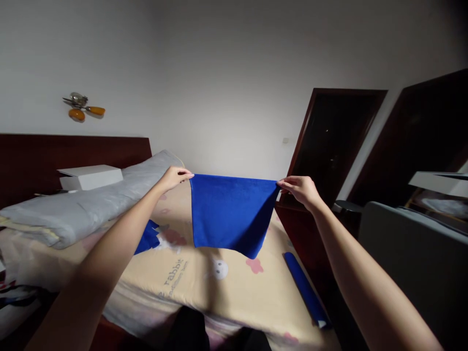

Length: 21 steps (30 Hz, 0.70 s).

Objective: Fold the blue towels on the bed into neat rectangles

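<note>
A blue cloth (232, 214) hangs stretched between my two hands above the bed. Its upper left corner is pinched by the fingers of my left hand (176, 178). My right hand (300, 189) grips the upper right corner the same way. The top edge is nearly straight and the lower right corner droops. On the bed to the right lies a rolled blue cloth (305, 287) with a small white tag at its near end. More blue cloth (148, 238) shows beside my left forearm, partly hidden by it.
The bed (241, 297) has a cream sheet with rabbit prints. A grey folded quilt (95, 207) carries a white box (91, 177) near the headboard (73, 151). At right stand a dark grey panel (402, 263) and a shelf with a white top (440, 183). Dark doors are behind.
</note>
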Motion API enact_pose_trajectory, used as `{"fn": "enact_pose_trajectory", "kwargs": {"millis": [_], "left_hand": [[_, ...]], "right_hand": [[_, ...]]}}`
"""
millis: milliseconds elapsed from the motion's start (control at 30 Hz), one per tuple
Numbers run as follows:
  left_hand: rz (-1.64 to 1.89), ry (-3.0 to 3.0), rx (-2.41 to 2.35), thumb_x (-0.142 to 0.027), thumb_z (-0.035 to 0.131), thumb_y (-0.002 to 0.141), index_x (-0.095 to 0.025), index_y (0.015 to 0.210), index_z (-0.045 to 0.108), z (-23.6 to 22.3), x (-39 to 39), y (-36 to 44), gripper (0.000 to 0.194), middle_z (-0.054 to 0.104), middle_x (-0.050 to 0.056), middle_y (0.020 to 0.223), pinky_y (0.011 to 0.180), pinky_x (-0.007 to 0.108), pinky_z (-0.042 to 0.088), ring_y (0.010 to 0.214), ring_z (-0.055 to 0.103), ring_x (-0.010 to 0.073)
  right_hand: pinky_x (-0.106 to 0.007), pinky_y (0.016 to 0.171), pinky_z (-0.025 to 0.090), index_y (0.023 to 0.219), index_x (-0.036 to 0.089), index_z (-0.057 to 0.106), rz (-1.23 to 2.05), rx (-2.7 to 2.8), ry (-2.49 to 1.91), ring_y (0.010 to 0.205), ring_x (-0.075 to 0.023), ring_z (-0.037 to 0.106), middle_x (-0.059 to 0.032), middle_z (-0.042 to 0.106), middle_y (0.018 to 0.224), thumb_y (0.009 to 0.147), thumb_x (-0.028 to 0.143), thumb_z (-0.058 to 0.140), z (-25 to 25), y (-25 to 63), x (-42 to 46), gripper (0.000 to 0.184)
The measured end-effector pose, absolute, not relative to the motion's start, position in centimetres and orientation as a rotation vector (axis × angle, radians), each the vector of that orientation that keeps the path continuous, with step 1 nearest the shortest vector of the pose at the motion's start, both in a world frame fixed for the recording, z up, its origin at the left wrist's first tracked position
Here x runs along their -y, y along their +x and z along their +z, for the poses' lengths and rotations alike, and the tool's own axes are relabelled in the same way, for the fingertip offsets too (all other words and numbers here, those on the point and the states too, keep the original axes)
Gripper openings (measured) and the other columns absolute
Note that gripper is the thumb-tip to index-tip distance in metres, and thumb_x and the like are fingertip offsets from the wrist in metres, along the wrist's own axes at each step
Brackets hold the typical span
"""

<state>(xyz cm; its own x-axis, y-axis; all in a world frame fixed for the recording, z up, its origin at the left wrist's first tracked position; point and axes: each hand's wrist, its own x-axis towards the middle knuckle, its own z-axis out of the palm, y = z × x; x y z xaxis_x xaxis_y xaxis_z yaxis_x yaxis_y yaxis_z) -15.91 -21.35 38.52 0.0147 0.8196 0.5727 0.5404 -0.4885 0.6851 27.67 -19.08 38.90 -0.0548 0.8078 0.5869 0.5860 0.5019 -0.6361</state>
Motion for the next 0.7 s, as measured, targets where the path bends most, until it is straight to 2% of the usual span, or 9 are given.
{"fn": "enact_pose_trajectory", "kwargs": {"millis": [167, 367, 433, 533, 700], "left_hand": [[1.350, 2.017, -1.360, -0.043, 0.070, 0.073, -0.018, 0.072, 0.072, 37.4, 20.7, -16.1, 0.025, 0.052, -0.006, 0.052, 0.052, 0.023, 0.032, 0.051, 0.042, 0.0080], [1.176, 1.690, -1.306, -0.043, 0.078, 0.066, -0.017, 0.074, 0.068, 34.6, 18.2, -15.9, 0.029, 0.058, -0.004, 0.050, 0.050, 0.023, 0.034, 0.047, 0.048, 0.0083], [1.177, 1.620, -1.320, -0.046, 0.078, 0.066, -0.017, 0.077, 0.067, 32.7, 16.7, -15.4, 0.033, 0.066, 0.000, 0.056, 0.048, 0.023, 0.033, 0.046, 0.052, 0.0092], [1.237, 1.509, -1.335, -0.050, 0.076, 0.066, -0.017, 0.081, 0.064, 29.2, 14.3, -14.1, 0.039, 0.075, 0.007, 0.072, 0.049, 0.022, 0.033, 0.053, 0.064, 0.0132], [1.397, 1.415, -1.310, -0.059, 0.075, 0.062, -0.016, 0.080, 0.063, 25.1, 10.8, -12.0, 0.048, 0.076, 0.014, 0.078, 0.055, 0.025, 0.040, 0.069, 0.073, 0.0234]], "right_hand": [[-0.025, 0.054, 0.044, 0.075, 0.015, 0.073, 0.323, 1.859, -1.209, 0.055, -0.0130, 0.058, -0.0030, 0.065, 0.057, 0.063, 0.071, 0.070, 38.0, 28.6, 18.4, 0.057], [-0.023, 0.050, 0.044, 0.077, 0.014, 0.068, 0.683, 1.756, -1.172, 0.047, -0.0099, 0.052, 0.0019, 0.058, 0.049, 0.058, 0.066, 0.078, 35.2, 28.9, 16.5, 0.056], [-0.024, 0.049, 0.045, 0.075, 0.015, 0.065, 0.773, 1.689, -1.174, 0.046, -0.0111, 0.055, 0.0011, 0.059, 0.049, 0.059, 0.065, 0.079, 33.2, 28.5, 15.2, 0.054], [-0.024, 0.047, 0.045, 0.073, 0.016, 0.062, 0.814, 1.628, -1.214, 0.051, -0.0155, 0.063, -0.0055, 0.068, 0.060, 0.063, 0.063, 0.076, 29.9, 27.5, 13.2, 0.051], [-0.025, 0.047, 0.046, 0.065, 0.017, 0.060, 0.729, 1.583, -1.218, 0.056, -0.0212, 0.068, -0.0095, 0.069, 0.060, 0.065, 0.065, 0.073, 26.7, 26.3, 10.5, 0.049]]}}
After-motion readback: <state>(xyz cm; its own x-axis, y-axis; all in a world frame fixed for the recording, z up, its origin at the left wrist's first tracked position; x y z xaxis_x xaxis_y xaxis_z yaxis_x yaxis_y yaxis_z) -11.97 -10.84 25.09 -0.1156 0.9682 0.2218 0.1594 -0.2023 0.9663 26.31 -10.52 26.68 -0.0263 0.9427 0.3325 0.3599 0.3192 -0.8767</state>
